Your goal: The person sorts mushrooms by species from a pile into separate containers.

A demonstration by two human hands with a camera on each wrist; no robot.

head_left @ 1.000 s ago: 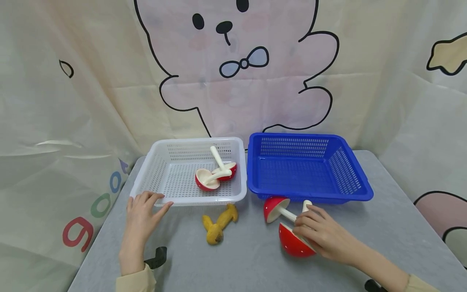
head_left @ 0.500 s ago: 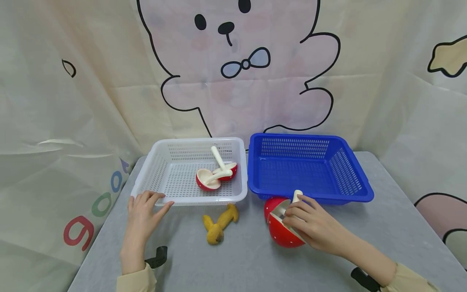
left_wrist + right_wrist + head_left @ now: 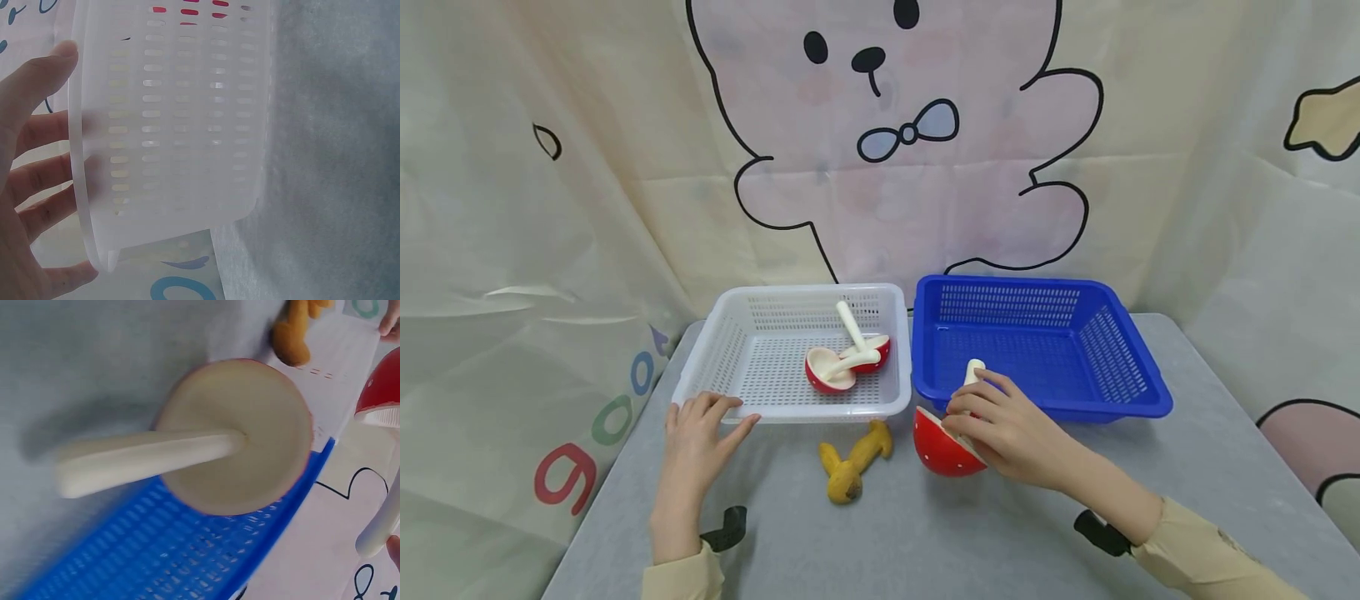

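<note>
My right hand (image 3: 1000,425) grips a toy mushroom (image 3: 947,448) by its white stem, just in front of the blue basket. The red, white-dotted cap hangs tilted to the left. At the right edge of the right wrist view, this mushroom (image 3: 382,394) shows with a fingertip at its stem. A second red mushroom (image 3: 275,419) fills the middle there; in the head view the hand mostly hides it. My left hand (image 3: 700,450) holds the near left rim of the white basket (image 3: 790,412), fingers over the rim. Two more mushrooms (image 3: 829,373) lie inside, at its right.
The blue basket (image 3: 1045,408) stands right beside the white one. A yellow-brown forked mushroom piece (image 3: 853,462) lies on the grey table (image 3: 820,550) in front of the white basket. A printed curtain (image 3: 925,208) rises behind the baskets.
My right hand has carried the held mushroom to the left and slightly back, passing over the one lying by the blue basket. My left hand stays at the white basket's rim.
</note>
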